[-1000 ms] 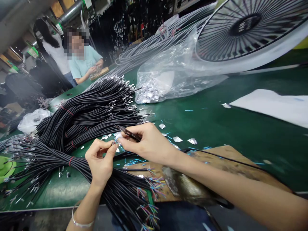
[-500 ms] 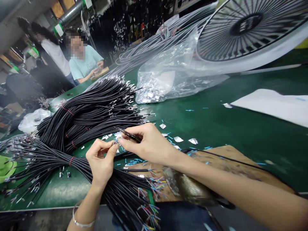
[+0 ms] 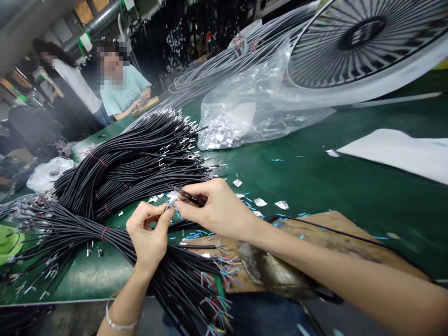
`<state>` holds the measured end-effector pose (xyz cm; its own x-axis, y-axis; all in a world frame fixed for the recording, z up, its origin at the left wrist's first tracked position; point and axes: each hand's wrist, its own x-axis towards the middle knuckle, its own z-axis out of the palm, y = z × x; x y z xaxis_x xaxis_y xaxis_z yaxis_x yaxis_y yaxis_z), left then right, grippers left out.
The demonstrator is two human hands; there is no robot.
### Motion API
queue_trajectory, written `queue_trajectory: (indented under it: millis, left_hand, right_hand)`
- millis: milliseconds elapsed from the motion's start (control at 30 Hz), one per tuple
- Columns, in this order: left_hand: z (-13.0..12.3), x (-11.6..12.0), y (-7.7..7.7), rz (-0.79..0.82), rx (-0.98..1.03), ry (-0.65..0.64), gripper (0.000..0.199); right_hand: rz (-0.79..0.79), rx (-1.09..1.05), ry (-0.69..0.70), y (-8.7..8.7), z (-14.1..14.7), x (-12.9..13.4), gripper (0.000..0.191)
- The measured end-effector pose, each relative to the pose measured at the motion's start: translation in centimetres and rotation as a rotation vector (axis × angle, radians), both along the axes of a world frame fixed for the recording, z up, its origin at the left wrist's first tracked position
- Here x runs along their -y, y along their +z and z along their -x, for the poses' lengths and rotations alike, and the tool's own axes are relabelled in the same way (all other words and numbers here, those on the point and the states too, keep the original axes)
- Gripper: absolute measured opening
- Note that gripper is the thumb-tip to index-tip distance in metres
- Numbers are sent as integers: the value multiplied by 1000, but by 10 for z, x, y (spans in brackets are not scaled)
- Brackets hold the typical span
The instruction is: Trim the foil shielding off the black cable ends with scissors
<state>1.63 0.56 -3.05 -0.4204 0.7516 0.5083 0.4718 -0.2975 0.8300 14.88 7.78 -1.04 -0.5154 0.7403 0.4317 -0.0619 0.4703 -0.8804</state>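
My left hand pinches the end of a cable, where small coloured wires show at the fingertips. Close beside it on the right, my right hand is closed around dark tweezers, their tips pointing left above the wires. The thumb of my right hand is by the wire ends. Below both hands lies a bundle of black cables tied with a red band, with coloured wire ends at its lower right. Behind them rests a larger pile of black cables.
Foil pieces and blue scraps dot the green table. A brown board lies under my right forearm. Farther back are a clear bag, a fan, grey cables and two people.
Both hands keep almost the same pose, with my left hand very slightly to the right. In the background, the standing person's head and arm have moved.
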Motion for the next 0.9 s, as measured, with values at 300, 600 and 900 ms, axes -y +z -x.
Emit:
queue_trajectory:
  millis: [300,600,900]
  left_hand:
    - [-1,-1,2,104,210,-73,12]
    - [-2,-1,4,138,292,-96,13]
    - [-1,-3,4,157,336,-118,20]
  right_hand:
    - [-51,-20,-44,-1,0,1,25]
    - [-124,-85,-163,-2,0,1,10]
    - [-633,-149,-201,-13,0,2,18]
